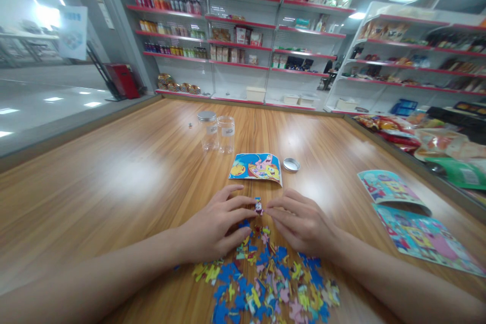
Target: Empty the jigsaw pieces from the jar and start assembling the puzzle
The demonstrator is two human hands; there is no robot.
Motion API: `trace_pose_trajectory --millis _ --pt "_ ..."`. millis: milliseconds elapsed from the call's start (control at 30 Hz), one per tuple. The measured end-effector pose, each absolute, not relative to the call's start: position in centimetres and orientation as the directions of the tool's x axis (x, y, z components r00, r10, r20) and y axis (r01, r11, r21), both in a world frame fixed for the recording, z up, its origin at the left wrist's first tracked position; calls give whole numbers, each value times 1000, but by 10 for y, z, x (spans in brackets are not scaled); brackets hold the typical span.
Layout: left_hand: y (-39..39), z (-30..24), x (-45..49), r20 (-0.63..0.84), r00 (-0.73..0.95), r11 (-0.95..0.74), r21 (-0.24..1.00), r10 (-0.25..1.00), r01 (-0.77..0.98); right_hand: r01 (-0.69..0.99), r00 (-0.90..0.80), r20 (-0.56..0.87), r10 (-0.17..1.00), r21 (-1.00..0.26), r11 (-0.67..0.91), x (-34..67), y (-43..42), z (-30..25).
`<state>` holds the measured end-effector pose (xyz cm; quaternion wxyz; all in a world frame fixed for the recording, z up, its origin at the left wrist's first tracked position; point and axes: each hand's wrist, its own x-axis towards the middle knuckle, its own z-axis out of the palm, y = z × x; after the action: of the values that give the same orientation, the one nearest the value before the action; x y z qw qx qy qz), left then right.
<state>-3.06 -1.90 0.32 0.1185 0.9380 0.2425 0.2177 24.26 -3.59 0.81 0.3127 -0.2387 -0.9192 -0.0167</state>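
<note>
My left hand [218,225] and my right hand [299,223] rest on a wooden table [132,177], their fingertips meeting on a small pink-and-blue puzzle piece [258,206] that both pinch. Below and between them lies a loose heap of colourful puzzle pieces [266,278], mostly blue, yellow and pink. Just beyond the hands lies a cartoon picture card [256,167].
Two clear jars [218,134] stand at the table's far middle, one lidded, with a loose metal lid [291,164] near the card. Two more cartoon sheets [410,212] lie at the right. Snack bags [417,136] line the right edge. Store shelves [243,35] stand behind.
</note>
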Motion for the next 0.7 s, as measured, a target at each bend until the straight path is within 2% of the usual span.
trace_pose_trajectory --millis 467,700 --pt "-20 8 -30 349 803 -856 381 484 351 451 -678 594 433 -130 883 240 -37 13" --pt "-21 12 -29 362 811 -860 409 459 304 482 -672 565 479 -158 862 241 -36 9"
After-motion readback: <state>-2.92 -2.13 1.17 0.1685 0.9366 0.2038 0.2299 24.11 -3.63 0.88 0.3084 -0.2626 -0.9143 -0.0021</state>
